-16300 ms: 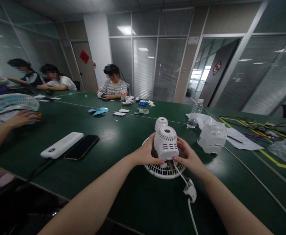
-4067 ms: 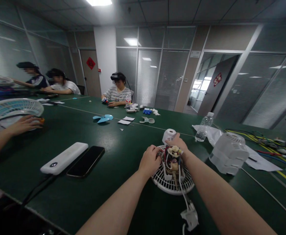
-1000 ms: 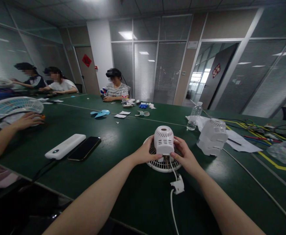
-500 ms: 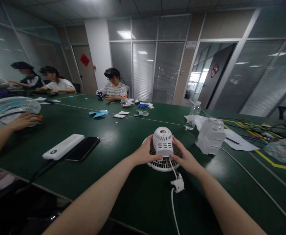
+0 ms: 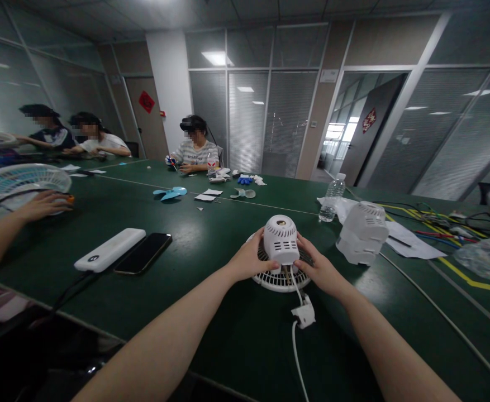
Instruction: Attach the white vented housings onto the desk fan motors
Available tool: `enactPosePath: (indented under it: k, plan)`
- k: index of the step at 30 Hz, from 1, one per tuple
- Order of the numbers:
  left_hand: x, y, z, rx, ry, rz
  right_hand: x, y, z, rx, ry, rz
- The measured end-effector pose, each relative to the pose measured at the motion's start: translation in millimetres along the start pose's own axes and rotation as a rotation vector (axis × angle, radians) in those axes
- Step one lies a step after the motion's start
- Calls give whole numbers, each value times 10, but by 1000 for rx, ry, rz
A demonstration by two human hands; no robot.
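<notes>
A white vented motor cover [image 5: 280, 239] stands on a round white fan grille [image 5: 279, 277] lying flat on the green table [image 5: 211, 234]. My left hand [image 5: 248, 261] grips the cover's left side with thumb and fingers. Against its right side is my right hand [image 5: 319, 269], fingers curled round the cover. A white cable with a small switch block [image 5: 303, 315] runs from under the cover toward me.
A white power bank [image 5: 109, 249] and a black phone [image 5: 143, 253] lie to the left. A second white fan housing [image 5: 361, 231], a water bottle [image 5: 332, 197], papers and coloured wires sit to the right. Another person's hand [image 5: 41, 204] rests by a grille at far left; others sit farther back.
Four seconds ago the motor's wiring was bare; the white cover now sits over it. In the last second both hands stay on the cover with only slight shifts.
</notes>
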State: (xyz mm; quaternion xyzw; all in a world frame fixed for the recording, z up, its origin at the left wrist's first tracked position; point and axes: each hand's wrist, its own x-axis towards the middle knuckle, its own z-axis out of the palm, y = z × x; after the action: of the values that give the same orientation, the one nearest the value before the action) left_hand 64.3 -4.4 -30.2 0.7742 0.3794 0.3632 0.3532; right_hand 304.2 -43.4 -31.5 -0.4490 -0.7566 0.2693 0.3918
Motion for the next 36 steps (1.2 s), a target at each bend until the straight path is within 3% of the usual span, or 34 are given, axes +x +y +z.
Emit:
enactPosePath:
  k: [14, 21, 36]
  plan:
    - [-15, 65, -20, -15, -29, -20, 6, -18, -14, 37, -17, -25]
    - [-17, 95, -71, 19, -75, -51, 23, -64, -21, -53, 15, 26]
    - [-17, 173, -44, 102, -18, -75, 49, -27, -10, -154, 23, 37]
